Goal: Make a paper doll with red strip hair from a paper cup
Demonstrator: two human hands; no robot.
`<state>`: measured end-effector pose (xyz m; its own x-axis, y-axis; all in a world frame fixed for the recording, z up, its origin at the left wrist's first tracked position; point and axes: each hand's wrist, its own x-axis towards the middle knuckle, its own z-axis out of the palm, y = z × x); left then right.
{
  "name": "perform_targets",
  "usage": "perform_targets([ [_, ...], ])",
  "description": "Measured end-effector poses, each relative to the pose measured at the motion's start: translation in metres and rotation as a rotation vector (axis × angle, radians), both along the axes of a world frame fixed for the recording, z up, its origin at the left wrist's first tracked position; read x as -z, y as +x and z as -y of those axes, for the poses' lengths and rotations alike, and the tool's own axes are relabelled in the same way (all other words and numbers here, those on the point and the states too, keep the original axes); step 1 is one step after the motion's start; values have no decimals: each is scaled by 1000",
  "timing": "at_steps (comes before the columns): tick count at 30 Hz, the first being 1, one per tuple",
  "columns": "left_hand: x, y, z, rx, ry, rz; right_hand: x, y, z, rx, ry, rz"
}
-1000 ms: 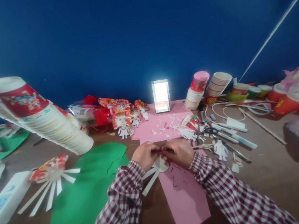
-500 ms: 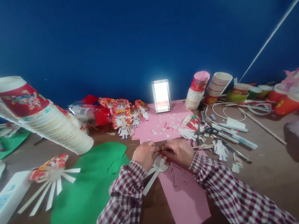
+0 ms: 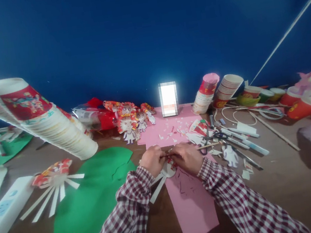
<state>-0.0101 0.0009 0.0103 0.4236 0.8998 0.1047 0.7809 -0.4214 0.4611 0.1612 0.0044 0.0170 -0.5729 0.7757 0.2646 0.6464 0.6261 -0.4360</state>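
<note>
Left hand and right hand were close together, both pinched on the cut paper cup, which sat just below and between them; its white strips fanned out below the left hand. Exact grip hidden, possibly a narrow strip. Light, even pressure from both sides suited thin paper.

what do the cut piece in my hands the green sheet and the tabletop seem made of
Cut piece: probably paper card, fairly matte, with thin flat strips and red print.
Green sheet: likely paper or thin foam, matte, evenly coloured without gloss.
Tabletop: dull brown, perhaps wood or laminate; grain too faint to tell.
</note>
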Motion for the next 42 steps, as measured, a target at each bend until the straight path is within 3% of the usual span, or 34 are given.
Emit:
perform_targets([
  [9,2,-2,1,-34,-54,156,1,3,-1,-20,-65,-72],
  [17,6,-5,-1,-87,-138,149,9,6,-3,-81,-58,-34],
  [24,2,-10,-2,-25,-201,160,11,5,-4,-85,-32,1],
  [33,4,-7,-1,-81,-180,103,8,4,-5,-133,-41,-25],
  [36,5,-5,-1,-75,-151,87,7,3,-3,-88,-54,-49],
  [42,2,-3,0,-53,-64,23,6,1,0,-48,57,33],
])
